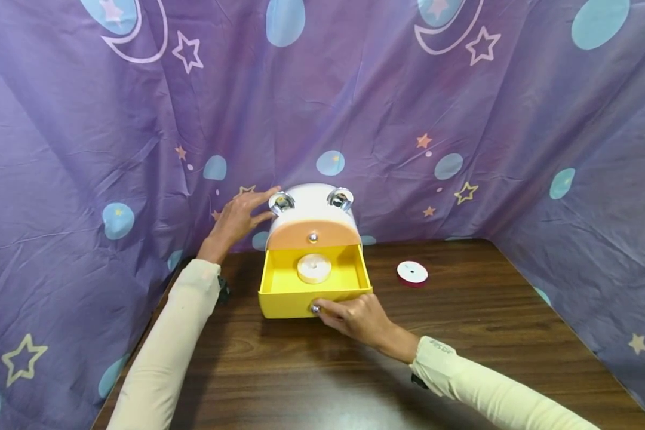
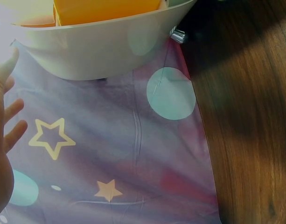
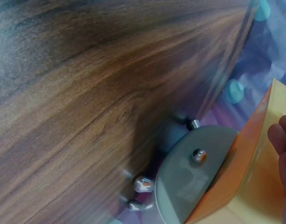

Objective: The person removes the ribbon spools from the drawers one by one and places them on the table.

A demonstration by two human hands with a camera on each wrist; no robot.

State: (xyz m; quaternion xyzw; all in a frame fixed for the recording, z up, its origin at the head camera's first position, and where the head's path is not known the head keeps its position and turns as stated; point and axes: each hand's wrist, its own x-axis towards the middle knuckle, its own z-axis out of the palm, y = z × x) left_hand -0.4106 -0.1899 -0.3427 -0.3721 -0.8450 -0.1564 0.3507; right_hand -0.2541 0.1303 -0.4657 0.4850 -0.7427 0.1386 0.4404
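Observation:
A small white drawer cabinet (image 1: pixel 312 200) with a rounded top and two silver rings (image 1: pixel 282 202) stands on the table. Its orange upper drawer (image 1: pixel 290 236) is closed, while the yellow drawer (image 1: pixel 279 304) below it is pulled out. Inside the yellow drawer lies a roll of pale ribbon (image 1: pixel 314 269). My right hand (image 1: pixel 362 319) pinches the silver knob (image 1: pixel 315 309) of the yellow drawer between thumb and finger. With fingers extended, my left hand (image 1: pixel 239 218) rests at the cabinet's upper left side, by the left ring. In the left wrist view its fingers (image 2: pixel 16 135) are spread.
To the right of the cabinet, a white-topped spool with a red edge (image 1: pixel 412 273) lies on the brown wooden table (image 1: pixel 478 322). A purple curtain (image 1: pixel 381 107) with stars and moons hangs behind and at both sides. Silver ball feet (image 3: pixel 143 184) show in the right wrist view.

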